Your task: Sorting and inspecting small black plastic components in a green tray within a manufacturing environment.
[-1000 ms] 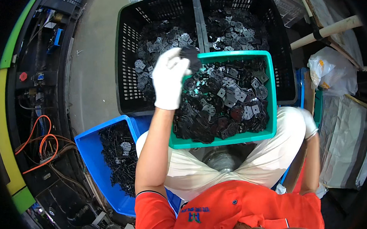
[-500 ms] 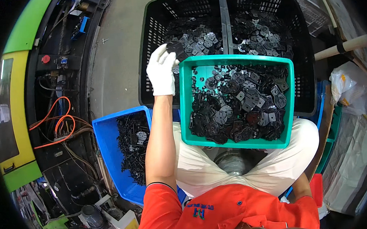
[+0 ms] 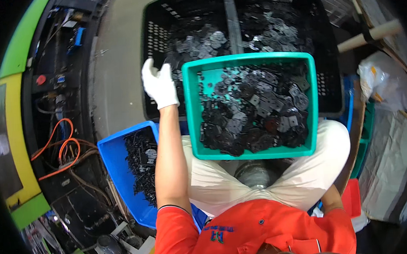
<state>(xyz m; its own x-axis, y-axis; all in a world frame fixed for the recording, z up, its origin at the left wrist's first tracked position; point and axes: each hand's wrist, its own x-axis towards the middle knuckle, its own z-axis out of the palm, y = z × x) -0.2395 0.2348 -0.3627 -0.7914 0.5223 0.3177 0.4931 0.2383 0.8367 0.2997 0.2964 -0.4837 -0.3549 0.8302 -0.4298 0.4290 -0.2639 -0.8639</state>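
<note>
My left hand (image 3: 160, 86), in a white glove, hangs over the left edge of the left black crate (image 3: 152, 47). Its thumb and fingers are apart, and I make out nothing between them. Beside it, to the right, a green tray (image 3: 194, 141) rests at my knees and overlaps the crate's near side. Small flat black plastic parts (image 3: 266, 103) are heaped in the tray, with tiny round ones toward its far left corner. More dark flat parts (image 3: 204, 44) lie in the left crate. Of my right arm only the forearm (image 3: 331, 198) shows; the hand is hidden beyond my thigh.
A second black crate (image 3: 331, 69) with similar parts adjoins on the right. Left of my leg, a blue bin (image 3: 116, 170) holds thin black pieces. Machinery with an orange hose (image 3: 66, 143) stands further left. At right are clear plastic bags (image 3: 380, 78) and a red container (image 3: 352, 197).
My left hand held a dark flat part above the left crate; now it is empty and its fingers have spread. The whole view has shifted, with the tray and crates appearing further left.
</note>
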